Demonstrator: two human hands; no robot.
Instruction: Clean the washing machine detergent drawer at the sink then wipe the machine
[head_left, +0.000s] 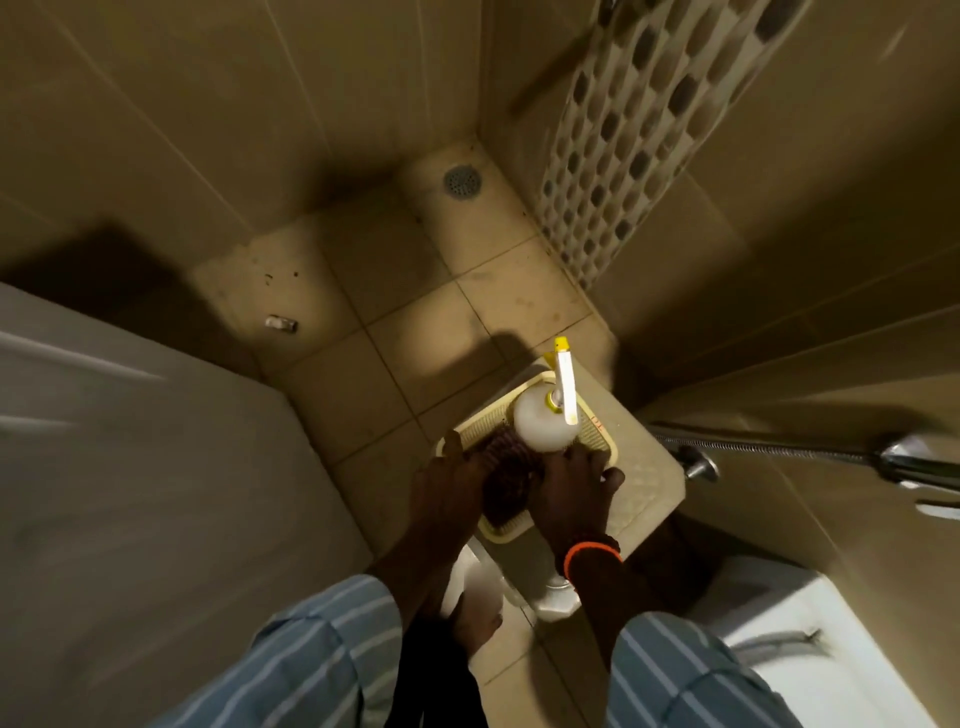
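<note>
Low in the center of the frame, both hands reach into a cream basket (602, 441) that sits on a pale stool (649, 483). The left hand (447, 483) grips the basket's left rim. The right hand (571, 483) rests on a dark cloth (504, 483) inside, its fingers spread beside a white spray bottle (543, 421); whether they pinch the cloth cannot be told. No detergent drawer shows.

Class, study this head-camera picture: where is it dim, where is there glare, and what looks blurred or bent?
Head view: dim, yellowish light; dark shadow across the floor tiles beyond the spray bottle; the bottle's white top glares; the white surface at left is streaked with motion blur; wall tile lines fan outward with wide-angle distortion; both hands over the basket are underexposed.
</note>
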